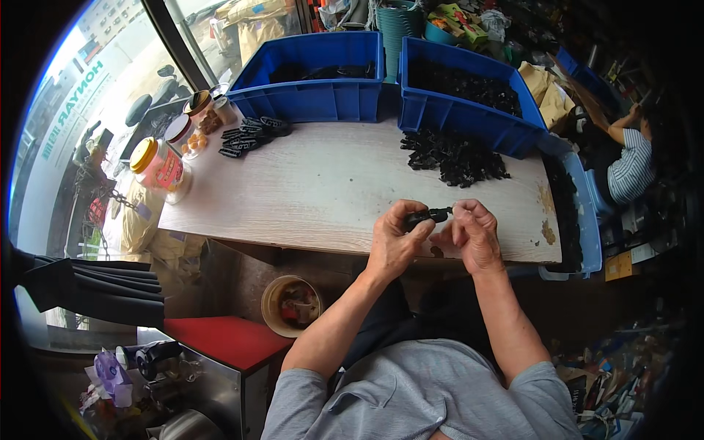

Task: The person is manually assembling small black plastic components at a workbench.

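Over the table's near edge, my left hand [393, 240] is closed around a black, elongated plastic part [427, 217], gripping it between thumb and fingers. My right hand [477, 236] faces it with thumb and forefinger pinched at the part's right end. Whatever is between those right fingertips is too small to make out. Beyond my hands lies a loose pile of small black pieces [455, 158]. Farther left on the table sits a cluster of black elongated parts [249, 136], similar in look to the held one.
Two blue bins [308, 101] with black parts stand along the table's [293, 198] far side. Lidded jars [158, 163] line its left end. A light-blue tub [591, 220] of black material adjoins the right edge. A bucket [273, 308] sits below; another person [631, 172] is at far right.
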`<state>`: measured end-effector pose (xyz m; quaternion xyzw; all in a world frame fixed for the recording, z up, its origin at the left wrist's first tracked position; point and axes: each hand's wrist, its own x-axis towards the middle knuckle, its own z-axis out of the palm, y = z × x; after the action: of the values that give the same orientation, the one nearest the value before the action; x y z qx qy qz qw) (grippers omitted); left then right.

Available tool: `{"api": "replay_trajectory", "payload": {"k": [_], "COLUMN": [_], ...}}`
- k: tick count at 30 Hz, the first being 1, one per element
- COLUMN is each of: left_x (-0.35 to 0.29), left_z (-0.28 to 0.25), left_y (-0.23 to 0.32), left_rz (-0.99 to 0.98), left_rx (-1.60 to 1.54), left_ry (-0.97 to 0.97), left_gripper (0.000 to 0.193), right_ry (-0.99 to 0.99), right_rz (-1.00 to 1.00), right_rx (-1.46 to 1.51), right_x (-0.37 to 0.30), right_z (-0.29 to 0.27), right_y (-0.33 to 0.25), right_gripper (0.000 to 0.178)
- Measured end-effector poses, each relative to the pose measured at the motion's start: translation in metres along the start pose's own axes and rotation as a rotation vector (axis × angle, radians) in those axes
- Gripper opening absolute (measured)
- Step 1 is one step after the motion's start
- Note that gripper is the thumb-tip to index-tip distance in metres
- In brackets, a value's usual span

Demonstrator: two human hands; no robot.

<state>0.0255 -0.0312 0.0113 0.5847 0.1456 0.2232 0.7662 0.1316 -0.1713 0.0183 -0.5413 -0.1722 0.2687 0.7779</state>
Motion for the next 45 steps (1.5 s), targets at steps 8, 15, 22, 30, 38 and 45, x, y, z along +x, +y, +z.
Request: {"api": "replay_trajectory", "payload": {"k": [8, 15, 22, 30, 38, 45], "left_x": [0.001, 0.000, 0.002, -0.001, -0.006, -0.009], "left_z": [0.014, 0.009, 0.013, 0.007, 0.013, 0.015], "left_y": [0.001, 0.004, 0.010, 0.005, 0.005, 0.008], "left_rz": [-0.079, -0.107, -0.199, -0.150, -0.176, -0.159], "left_rx": [-0.004, -0.045, -0.069, -0.264, -0.288, -0.243], "left_ry": [-0.058, -0.112, -0.016, 0.068, 0.052, -0.052], "left_gripper": [0.023, 0.024, 0.017, 0.010, 0.007, 0.018], "right_ry": [-0.029, -0.046, -0.022, -0.068, -0.063, -0.006], "right_rz": [0.029, 0.060, 0.144, 0.275, 0.090, 0.105], "right_rx": [-0.069, -0.098, -0.062, -0.248, -0.328, -0.072], "right_x": [-0.001, 0.000, -0.002, 0.000, -0.005, -0.011], "right_z": [0.005, 0.005, 0.010, 0.015, 0.011, -0.005], "right_y": [-0.004, -0.009, -0.010, -0.019, -0.002, -0.013], "right_gripper": [0.010, 0.012, 0.017, 0.030, 0.043, 0.030]}}
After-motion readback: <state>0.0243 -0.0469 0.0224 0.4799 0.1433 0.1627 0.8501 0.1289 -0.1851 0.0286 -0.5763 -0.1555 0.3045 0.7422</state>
